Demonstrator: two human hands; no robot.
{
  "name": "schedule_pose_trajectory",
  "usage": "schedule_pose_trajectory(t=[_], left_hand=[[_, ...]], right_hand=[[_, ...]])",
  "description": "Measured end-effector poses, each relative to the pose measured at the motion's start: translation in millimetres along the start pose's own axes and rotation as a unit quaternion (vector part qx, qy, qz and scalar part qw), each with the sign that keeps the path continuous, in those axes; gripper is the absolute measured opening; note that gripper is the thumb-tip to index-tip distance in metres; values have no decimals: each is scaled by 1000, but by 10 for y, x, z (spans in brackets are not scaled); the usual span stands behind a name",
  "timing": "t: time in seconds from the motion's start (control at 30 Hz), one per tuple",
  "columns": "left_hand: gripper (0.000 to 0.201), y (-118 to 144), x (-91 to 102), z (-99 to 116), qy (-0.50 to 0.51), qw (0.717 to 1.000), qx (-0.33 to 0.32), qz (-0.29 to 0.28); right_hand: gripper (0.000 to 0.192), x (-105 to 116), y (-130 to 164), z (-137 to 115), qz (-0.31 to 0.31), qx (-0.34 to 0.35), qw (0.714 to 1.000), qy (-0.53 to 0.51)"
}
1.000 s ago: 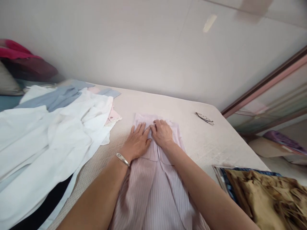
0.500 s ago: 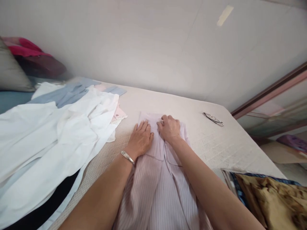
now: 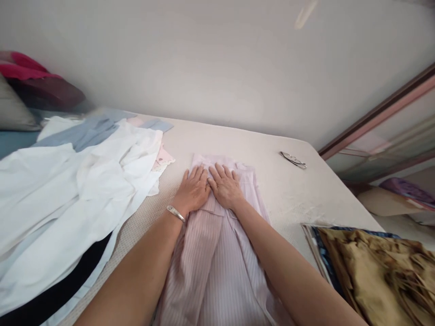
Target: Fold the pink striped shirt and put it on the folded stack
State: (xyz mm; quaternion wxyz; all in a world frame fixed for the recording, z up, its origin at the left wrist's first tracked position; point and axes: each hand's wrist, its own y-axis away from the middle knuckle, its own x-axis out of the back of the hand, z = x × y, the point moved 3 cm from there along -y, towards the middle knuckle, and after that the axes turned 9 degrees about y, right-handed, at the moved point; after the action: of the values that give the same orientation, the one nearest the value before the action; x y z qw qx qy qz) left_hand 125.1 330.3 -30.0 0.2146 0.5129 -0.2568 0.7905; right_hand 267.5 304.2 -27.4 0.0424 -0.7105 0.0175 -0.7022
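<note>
Pressing flat, open-palmed, the left hand (image 3: 193,191) and right hand (image 3: 225,187) touch atop the unlabelled striped pink shirt (image 3: 217,267), spectacles (image 3: 292,160) at two o'clock.

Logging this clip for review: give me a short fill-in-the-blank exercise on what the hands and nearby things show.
Both hands lie flat on the ____ striped shirt.
The bracelet sits on the ____ wrist.
The eyeglasses lie on the mattress, to the ____ of the right hand.
The left hand and the right hand are ____ each other.

Missing words: pink; left; right; touching
</note>
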Motion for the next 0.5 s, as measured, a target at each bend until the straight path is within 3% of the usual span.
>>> schedule_pose_trajectory(t=[0.1, 0.23, 0.3, 0.37, 0.43, 0.5], left_hand=[[61, -55, 44, -31, 1, 1000, 7, -6], [64, -11, 227, -2, 27, 993, 40, -109], [64, 189, 345, 73, 26, 990, 46, -128], [63, 539, 439, 186, 15, 994, 33, -107], [63, 1000, 489, 312, 10, 997, 20, -77], [64, 1488, 498, 431, 18, 997, 17, -70]], right_hand=[[60, 117, -33, -4, -23, 4, 999, -41], [62, 560, 167, 57, -81, 17, 991, -101], [63, 834, 517, 121, -51, 40, 992, -111], [63, 1021, 1034, 189, 0, 59, 992, -113], [64, 1066, 1614, 255, 25, 20, 995, -94], [64, 990, 2121, 244, -13, 9, 997, -81]])
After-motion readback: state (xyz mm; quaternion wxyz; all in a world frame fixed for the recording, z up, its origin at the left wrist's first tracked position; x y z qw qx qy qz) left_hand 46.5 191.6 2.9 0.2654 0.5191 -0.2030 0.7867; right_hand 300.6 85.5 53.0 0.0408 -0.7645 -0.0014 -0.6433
